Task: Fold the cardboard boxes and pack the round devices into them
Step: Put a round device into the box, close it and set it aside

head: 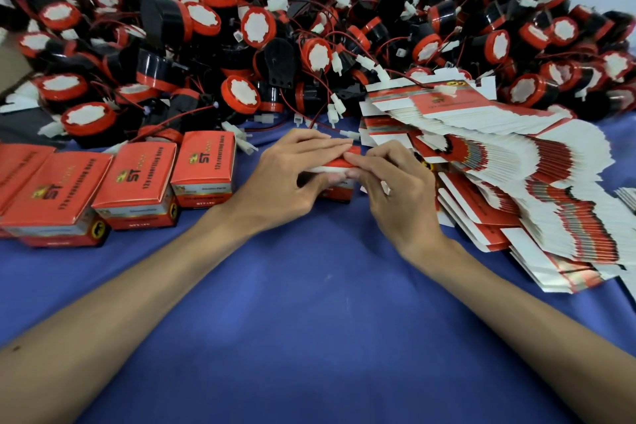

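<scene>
A small red and white cardboard box (pixel 339 188) stands on the blue cloth at the centre. My left hand (pixel 292 175) grips it from the left, fingers laid over its top and thumb at its front. My right hand (pixel 392 182) holds its right side, fingertips pinching the top flap edge. Most of the box is hidden by the fingers. Behind lies a big heap of round red and black devices (pixel 247 93) with white centres and red wires. A fanned stack of flat unfolded boxes (pixel 516 175) lies at the right.
Several closed red boxes (pixel 137 179) stand in a row at the left on the blue cloth (pixel 309 303). Loose white connectors (pixel 335 110) and wires trail off the heap just behind my hands. A pale wall backs the heap.
</scene>
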A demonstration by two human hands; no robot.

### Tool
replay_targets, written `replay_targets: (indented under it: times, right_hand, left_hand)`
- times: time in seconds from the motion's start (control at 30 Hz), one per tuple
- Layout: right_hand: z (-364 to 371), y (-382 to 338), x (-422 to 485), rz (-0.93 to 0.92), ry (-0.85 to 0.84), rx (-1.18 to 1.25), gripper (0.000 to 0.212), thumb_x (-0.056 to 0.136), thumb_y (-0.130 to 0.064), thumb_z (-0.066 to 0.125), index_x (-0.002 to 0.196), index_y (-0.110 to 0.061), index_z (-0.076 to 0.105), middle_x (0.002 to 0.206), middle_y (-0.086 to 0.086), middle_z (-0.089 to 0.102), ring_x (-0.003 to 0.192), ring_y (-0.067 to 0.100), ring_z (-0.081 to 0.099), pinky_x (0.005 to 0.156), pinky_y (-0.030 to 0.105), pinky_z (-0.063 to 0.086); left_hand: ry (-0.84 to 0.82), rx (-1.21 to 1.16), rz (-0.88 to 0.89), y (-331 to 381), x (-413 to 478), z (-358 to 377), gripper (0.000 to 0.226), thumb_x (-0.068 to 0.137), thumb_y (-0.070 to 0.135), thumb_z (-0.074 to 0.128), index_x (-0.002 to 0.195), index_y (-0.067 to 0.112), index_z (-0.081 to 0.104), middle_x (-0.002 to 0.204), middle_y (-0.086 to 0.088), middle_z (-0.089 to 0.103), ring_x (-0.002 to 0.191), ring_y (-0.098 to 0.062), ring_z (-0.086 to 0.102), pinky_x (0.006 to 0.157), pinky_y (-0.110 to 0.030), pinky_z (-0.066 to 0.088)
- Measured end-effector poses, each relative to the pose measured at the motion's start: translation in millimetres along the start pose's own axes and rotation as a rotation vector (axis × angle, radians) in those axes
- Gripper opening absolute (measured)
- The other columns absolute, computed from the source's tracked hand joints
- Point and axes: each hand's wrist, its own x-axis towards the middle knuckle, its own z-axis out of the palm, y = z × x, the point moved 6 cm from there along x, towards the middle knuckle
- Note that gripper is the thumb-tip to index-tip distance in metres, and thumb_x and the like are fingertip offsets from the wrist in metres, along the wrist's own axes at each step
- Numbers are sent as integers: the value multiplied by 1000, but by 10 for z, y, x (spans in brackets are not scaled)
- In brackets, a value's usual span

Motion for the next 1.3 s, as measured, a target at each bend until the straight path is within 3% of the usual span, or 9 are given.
replay_targets:
  times: [0.23, 0.43, 0.53, 0.6, 0.67, 0.8, 0.97, 1.13, 1.3]
  right_hand:
    - [18, -4, 24, -46, -69, 68, 18, 81, 4, 70, 100, 6, 71, 79, 17, 60, 74, 13, 50, 73, 8, 38]
    - [28, -54, 4, -180, -124, 34, 20, 89, -3, 64, 106, 7, 68, 83, 19, 62, 69, 27, 59, 65, 27, 50]
    - [-22, 6, 4, -16, -84, 144, 22, 83, -1, 71, 104, 5, 68, 79, 14, 64, 70, 19, 62, 70, 19, 52]
    - [-65, 49, 18, 85, -50, 215, 18, 80, -4, 75, 96, 3, 70, 79, 11, 68, 67, 17, 66, 67, 25, 56]
    - [-72, 48, 43, 74, -52, 228, 10, 79, -4, 76, 86, 3, 72, 78, 10, 69, 67, 19, 66, 65, 29, 56]
    - [-56, 28, 73, 58, -85, 236, 7, 77, 0, 76, 79, 4, 72, 77, 12, 67, 70, 22, 64, 69, 23, 52]
    - [-4, 122, 27, 242, -98, 325, 3, 82, -4, 74, 82, -1, 73, 78, -3, 65, 70, 9, 64, 67, 30, 56]
    - [-19, 57, 76, 46, -59, 203, 7, 77, 6, 76, 76, 4, 70, 75, 10, 64, 67, 15, 59, 63, 19, 49]
    - [-37, 8, 58, -49, -81, 192, 8, 76, 10, 75, 79, 4, 71, 76, 15, 66, 67, 21, 61, 65, 21, 49]
  left_hand:
    - [24, -76, -53, 5, -1, -40, 35, 86, 3, 69, 120, 1, 63, 120, 5, 60, 123, -22, 52, 106, -33, 41]
    - [-21, -297, -191, -73, -6, -36, 36, 87, 3, 66, 123, 5, 61, 122, 6, 61, 130, -12, 47, 109, -23, 37]
    - [-38, -300, -198, -73, -1, -35, 35, 87, 4, 66, 122, 5, 62, 122, 6, 62, 129, -11, 47, 109, -21, 36]
    - [-29, -279, -184, -67, 8, -41, 33, 88, 5, 66, 120, 4, 63, 120, 3, 63, 128, -12, 48, 107, -20, 37]
    - [-21, -271, -175, -65, 8, -47, 31, 88, 5, 66, 119, 4, 64, 119, 1, 65, 128, -12, 49, 106, -19, 37]
    - [-53, -196, -108, -39, 11, -25, 31, 90, 9, 65, 122, 7, 64, 124, 2, 64, 129, -15, 46, 109, -24, 36]
    - [-29, -95, -41, -27, 11, -26, 32, 91, 11, 64, 124, 10, 62, 125, 7, 60, 128, -17, 48, 109, -27, 36]
    - [20, -24, 17, 6, 17, -40, 32, 88, 4, 65, 119, 0, 64, 119, -2, 64, 120, -21, 54, 106, -28, 40]
    - [-70, -100, -9, -36, 2, -9, 35, 90, 3, 62, 125, 6, 61, 125, 1, 63, 129, -22, 47, 109, -39, 38]
